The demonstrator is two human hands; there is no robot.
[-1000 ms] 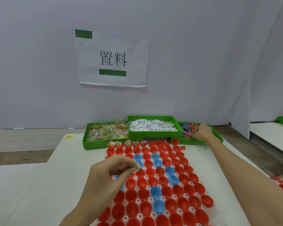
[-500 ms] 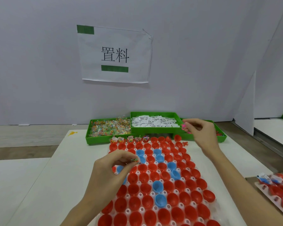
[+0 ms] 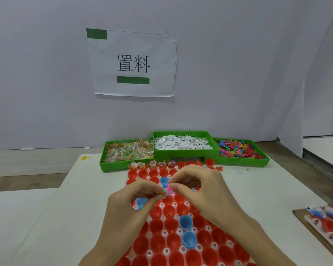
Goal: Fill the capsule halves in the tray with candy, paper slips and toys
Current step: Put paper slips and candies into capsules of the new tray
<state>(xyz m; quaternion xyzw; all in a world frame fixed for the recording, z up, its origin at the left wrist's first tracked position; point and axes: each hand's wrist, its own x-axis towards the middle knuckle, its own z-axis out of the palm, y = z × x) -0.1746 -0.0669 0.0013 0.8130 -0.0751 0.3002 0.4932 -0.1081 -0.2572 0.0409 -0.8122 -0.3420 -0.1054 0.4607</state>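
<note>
1. Left hand (image 3: 135,204), at the frame's centre: thumb and forefinger are drawn close together, pinching a small wrapped candy (image 3: 164,193) at their tips; the remaining fingers are curled loosely beneath
2. Right hand (image 3: 202,191), just right of centre: thumb and forefinger are narrowed onto a small pink toy (image 3: 169,188), which sits touching or just beside the candy; which, I cannot tell
3. Both hands hover above the tray (image 3: 162,217) of red and blue capsule halves (image 3: 186,222) filling the lower middle of the frame; the far row's cups already hold items
4. Beyond the tray, along the tabletop (image 3: 52,217), stand three green bins: candy bin (image 3: 129,150) left, paper slips bin (image 3: 182,143) middle and raised, toy bin (image 3: 238,150) right
5. A paper sign (image 3: 133,63) hangs on the wall, upper centre
</note>
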